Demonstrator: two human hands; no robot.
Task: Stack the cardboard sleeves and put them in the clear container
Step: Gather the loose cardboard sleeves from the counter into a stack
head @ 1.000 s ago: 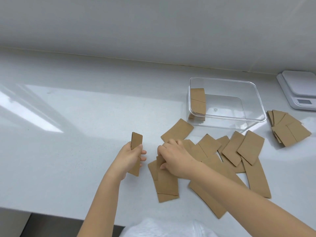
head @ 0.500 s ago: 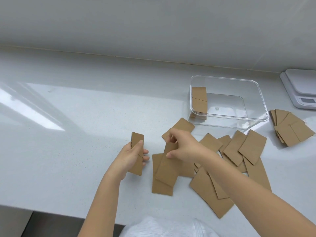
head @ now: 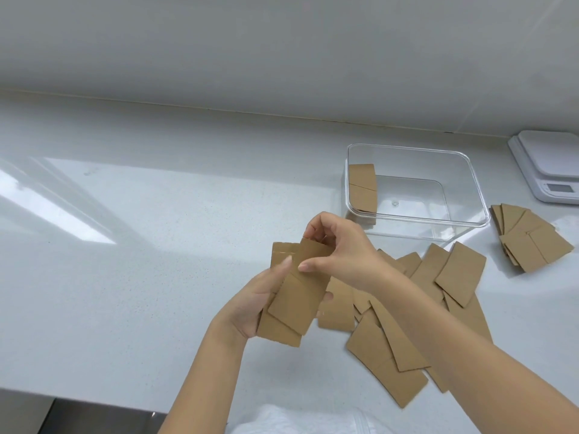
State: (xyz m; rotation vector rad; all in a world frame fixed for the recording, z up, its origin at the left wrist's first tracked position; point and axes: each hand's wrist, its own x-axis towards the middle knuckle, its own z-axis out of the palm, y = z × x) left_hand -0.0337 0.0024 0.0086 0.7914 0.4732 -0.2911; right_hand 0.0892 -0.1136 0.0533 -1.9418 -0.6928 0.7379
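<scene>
A pale, glossy countertop stretches out under me, speckled faintly, with a bright patch of window light reflected across its left part. Behind it a plain grey-white wall meets the counter along a thin seam. At the near left edge the counter ends and something darker shows below it.

My left hand is closed around a small stack of cardboard sleeves, thumb laid over the front, the stack raised off the surface and tilted. My right hand pinches the top end of one more sleeve between thumb and fingers, and that sleeve lies slantwise on the face of the stack (not squared up with it).

Under and beyond my right forearm a loose scatter of flat sleeves overlaps on the counter. Just behind the scatter stands the clear container, rectangular and open, with a few sleeves standing on edge against its left wall; the rest of its floor is bare. Right of it, a fanned pile of sleeves lies on the counter, well apart from the scatter. At the far right edge sits a white kitchen scale, partly cut off. White fabric shows at the bottom.
</scene>
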